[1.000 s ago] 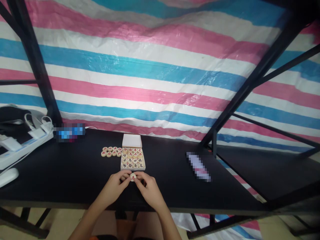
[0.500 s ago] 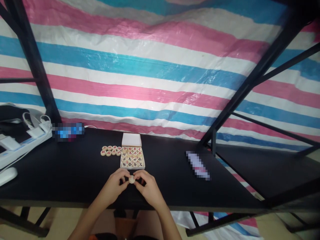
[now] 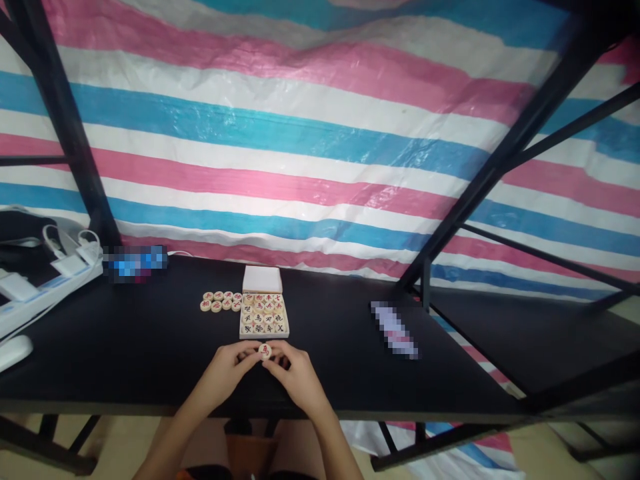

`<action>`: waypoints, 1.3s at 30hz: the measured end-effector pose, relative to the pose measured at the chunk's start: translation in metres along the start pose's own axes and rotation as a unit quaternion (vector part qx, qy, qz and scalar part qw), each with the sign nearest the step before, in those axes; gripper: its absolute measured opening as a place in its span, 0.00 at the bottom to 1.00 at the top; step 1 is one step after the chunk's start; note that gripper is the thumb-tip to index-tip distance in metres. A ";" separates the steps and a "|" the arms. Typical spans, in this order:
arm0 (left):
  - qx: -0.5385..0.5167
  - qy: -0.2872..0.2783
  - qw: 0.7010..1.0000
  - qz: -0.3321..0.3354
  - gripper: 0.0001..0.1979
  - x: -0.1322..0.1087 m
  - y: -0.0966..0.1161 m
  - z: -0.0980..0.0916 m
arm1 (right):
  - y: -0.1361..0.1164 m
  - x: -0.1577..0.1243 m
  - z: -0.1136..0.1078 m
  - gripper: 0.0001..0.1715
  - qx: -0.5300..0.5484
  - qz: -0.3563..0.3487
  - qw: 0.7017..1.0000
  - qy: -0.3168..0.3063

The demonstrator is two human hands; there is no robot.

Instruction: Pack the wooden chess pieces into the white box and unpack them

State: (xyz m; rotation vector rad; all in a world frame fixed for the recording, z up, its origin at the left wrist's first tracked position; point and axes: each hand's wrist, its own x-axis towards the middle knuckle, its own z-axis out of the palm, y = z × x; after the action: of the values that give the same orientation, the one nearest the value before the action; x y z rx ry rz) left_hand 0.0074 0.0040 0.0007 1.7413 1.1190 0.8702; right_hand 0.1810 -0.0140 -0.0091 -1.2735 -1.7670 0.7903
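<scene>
Between my two hands is a round, pale Chinese chess piece (image 3: 265, 351) with a red character facing up. My left hand (image 3: 233, 369) pinches it from the left, and my right hand (image 3: 294, 371) grips its right side. Just beyond my fingers lies an open white box (image 3: 264, 335) holding rows of chess pieces, some marked red and some black. Its lid (image 3: 263, 279) is tipped back at the far side. Two short rows of red-marked pieces (image 3: 216, 307) rest on the black table, against the box's left side.
The black table (image 3: 330, 320) carries a blurred-out flat object (image 3: 394, 330) on the right. At the left are a white power strip (image 3: 50, 293) with plugs and cables, a white mouse-like object (image 3: 15, 352) and another blurred item (image 3: 135, 261). Dark metal posts frame a striped sheet behind.
The chess piece has turned so its red character now shows; before, its face looked blank. My hands have risen slightly toward the box while keeping hold of it.
</scene>
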 end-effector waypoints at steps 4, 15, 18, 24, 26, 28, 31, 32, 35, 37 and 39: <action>0.075 0.019 0.997 0.009 0.18 -0.001 0.004 0.000 | 0.000 -0.002 0.001 0.12 -0.035 -0.013 0.999 -0.007; 0.037 -0.001 0.999 0.003 0.14 -0.002 0.008 0.001 | 0.003 0.000 -0.001 0.10 -0.012 -0.028 1.000 0.006; 0.042 0.015 0.999 0.012 0.11 -0.003 0.006 0.004 | 0.007 0.000 0.001 0.13 -0.005 -0.037 0.999 0.008; 0.162 0.074 0.982 0.067 0.13 0.012 0.005 -0.013 | 0.015 0.002 0.005 0.22 0.018 -0.017 0.999 0.036; 0.222 0.108 0.968 0.051 0.17 0.027 0.005 -0.025 | 0.015 0.002 0.005 0.19 0.008 -0.018 0.999 0.049; 0.295 0.101 0.950 0.012 0.17 0.044 0.005 -0.034 | 0.014 0.002 0.005 0.15 -0.004 -0.025 0.998 0.055; 0.383 0.061 0.921 -0.025 0.15 0.064 0.004 -0.040 | 0.011 0.001 0.004 0.13 -0.016 -0.031 0.998 0.054; 0.399 0.051 0.915 -0.032 0.15 0.068 0.003 -0.039 | 0.010 0.001 0.004 0.13 -0.019 -0.031 0.998 0.053; 0.413 0.047 0.908 -0.045 0.17 0.072 0.000 -0.037 | 0.008 0.001 0.003 0.11 -0.029 -0.028 0.998 0.051; 0.408 0.056 0.911 -0.038 0.19 0.070 -0.001 -0.036 | 0.008 0.001 0.003 0.11 -0.033 -0.027 0.998 0.049; 0.408 0.049 0.911 -0.018 0.19 0.068 0.000 -0.035 | 0.007 0.001 0.003 0.11 -0.033 -0.027 0.998 0.047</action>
State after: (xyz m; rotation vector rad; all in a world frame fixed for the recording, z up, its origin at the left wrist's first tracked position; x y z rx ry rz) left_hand 0.0006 0.0775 0.0205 2.3408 1.7369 0.4784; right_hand 0.1819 -0.0113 -0.0165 -1.2801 -1.7569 0.6355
